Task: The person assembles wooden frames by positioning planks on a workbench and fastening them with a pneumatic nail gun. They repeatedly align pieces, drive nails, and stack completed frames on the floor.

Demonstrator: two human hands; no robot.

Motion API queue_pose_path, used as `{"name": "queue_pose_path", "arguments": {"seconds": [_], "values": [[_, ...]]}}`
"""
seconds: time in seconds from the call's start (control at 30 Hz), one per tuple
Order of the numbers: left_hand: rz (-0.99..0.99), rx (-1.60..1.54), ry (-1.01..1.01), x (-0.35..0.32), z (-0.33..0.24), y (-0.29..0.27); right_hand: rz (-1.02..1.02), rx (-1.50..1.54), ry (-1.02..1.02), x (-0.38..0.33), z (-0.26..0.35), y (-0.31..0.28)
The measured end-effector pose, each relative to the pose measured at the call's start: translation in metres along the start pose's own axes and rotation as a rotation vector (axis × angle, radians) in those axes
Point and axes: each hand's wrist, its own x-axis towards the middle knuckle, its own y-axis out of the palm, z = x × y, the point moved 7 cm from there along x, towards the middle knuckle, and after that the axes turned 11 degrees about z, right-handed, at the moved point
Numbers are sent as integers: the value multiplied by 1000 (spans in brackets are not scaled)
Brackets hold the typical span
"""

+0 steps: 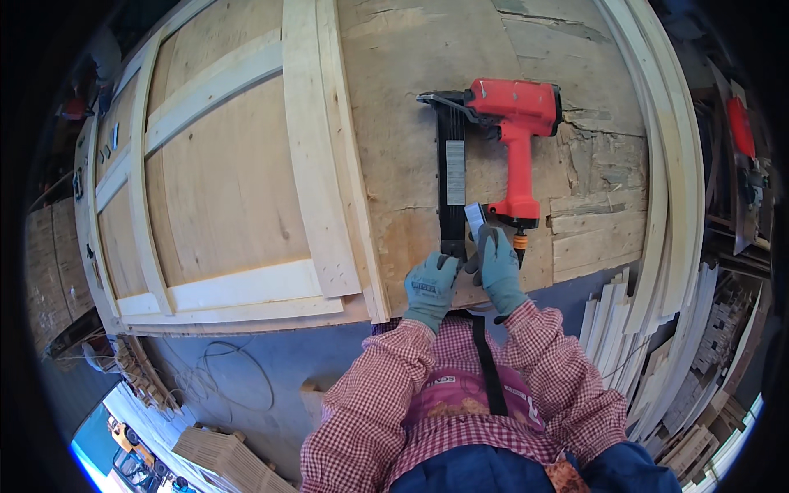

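A red pneumatic nail gun (519, 156) lies on its side on the worn plywood tabletop, its long black magazine (453, 234) pointing toward me. My left hand (431, 286), in a blue-grey work glove, has its fingers closed around the near end of that magazine. Between the fingers of my right hand (499, 267), gloved alike, is a short silvery strip of nails (475, 216), tilted beside the magazine. The exact finger grip is partly hidden by the gloves. An orange-brown air fitting (519, 242) sticks out under the gun's handle, close to my right hand.
A wooden panel with nailed battens (304, 148) covers the table's left side. Long wooden strips (670, 164) run along the right edge, with more stacked timber (612, 316) below. A thin hose (238, 374) coils on the floor at left, near a stack of boards (230, 460).
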Motion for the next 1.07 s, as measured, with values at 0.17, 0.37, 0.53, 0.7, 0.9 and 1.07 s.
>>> {"name": "queue_pose_path", "arguments": {"seconds": [0.17, 0.37, 0.53, 0.7, 0.9, 1.07], "values": [[57, 9, -23, -1, 2, 5, 18, -218, -106, 9, 19, -3], [30, 16, -23, -1, 4, 6, -2, -163, 10, 36, 27, -4], [36, 3, -28, -2, 3, 5, -12, 1, 81, 15, 16, 12], [42, 0, -35, -1, 1, 2, -147, 334, 25, 16, 16, 28], [44, -16, -46, 1, 2, 4, -129, 650, -22, 22, -6, 35], [12, -5, -24, 1, -1, -2, 31, 517, 35, 23, 11, 27]]}}
